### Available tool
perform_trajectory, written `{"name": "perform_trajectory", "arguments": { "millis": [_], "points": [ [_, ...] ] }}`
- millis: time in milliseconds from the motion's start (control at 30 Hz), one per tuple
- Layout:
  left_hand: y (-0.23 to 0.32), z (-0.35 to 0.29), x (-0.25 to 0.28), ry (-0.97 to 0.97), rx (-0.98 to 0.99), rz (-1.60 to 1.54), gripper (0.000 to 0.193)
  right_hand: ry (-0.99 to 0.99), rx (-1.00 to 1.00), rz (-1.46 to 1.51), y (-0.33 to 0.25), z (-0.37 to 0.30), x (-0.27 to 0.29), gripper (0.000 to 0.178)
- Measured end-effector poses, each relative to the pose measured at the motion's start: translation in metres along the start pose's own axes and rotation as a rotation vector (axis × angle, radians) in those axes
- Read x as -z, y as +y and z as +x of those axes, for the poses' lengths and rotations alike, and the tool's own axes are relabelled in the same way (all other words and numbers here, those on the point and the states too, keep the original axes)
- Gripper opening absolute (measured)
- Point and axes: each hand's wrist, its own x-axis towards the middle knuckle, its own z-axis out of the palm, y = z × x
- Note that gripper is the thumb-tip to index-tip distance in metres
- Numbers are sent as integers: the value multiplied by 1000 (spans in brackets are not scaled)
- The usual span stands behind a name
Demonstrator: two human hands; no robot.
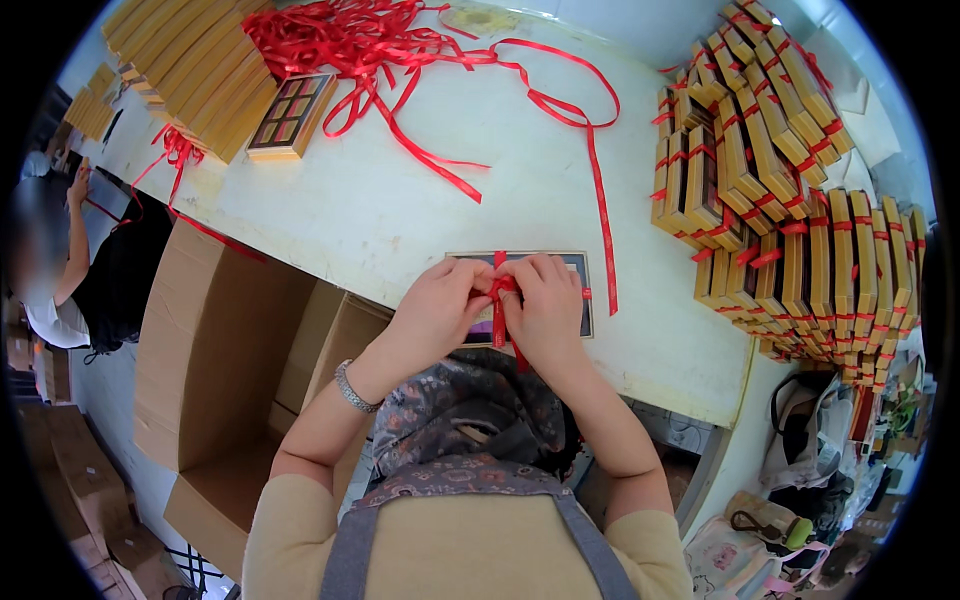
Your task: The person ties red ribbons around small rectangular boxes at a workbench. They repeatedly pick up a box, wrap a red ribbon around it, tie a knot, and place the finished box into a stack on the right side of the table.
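Left hand (435, 308) and right hand (545, 310) are gripping red ribbon (499, 328) over flat box (587, 322); loose strand (600, 200) is trailing nearby, tied boxes (840, 262) crowding tabletop (675, 345).

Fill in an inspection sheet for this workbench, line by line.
Surface: white worktable, with faint marks near the far edge.
Work items: flat gold-edged box in front of the person, crossed by red ribbon.
Clutter: heap of loose red ribbons, one long strand trailing toward the box; stacked gold-edged boxes at left, ribbon-tied boxes at right.
Hands: left hand and right hand both pinch the ribbon over the box.
Cables: nothing seen for certain.
Surroundings: open cardboard carton at left, another person beyond it, bags at lower right.
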Motion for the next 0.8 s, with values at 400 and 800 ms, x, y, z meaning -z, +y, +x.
{"name": "perform_trajectory", "arguments": {
  "millis": [400, 800],
  "points": [
    [2, -4, -27, 281, -35, 387, 20, -42, -137, 130, 3, -7, -3, 7],
    [4, 0, -30, 279, -88, 410, 18, -217, -178, 7, -5, 9, 24, 22]
  ]
}}
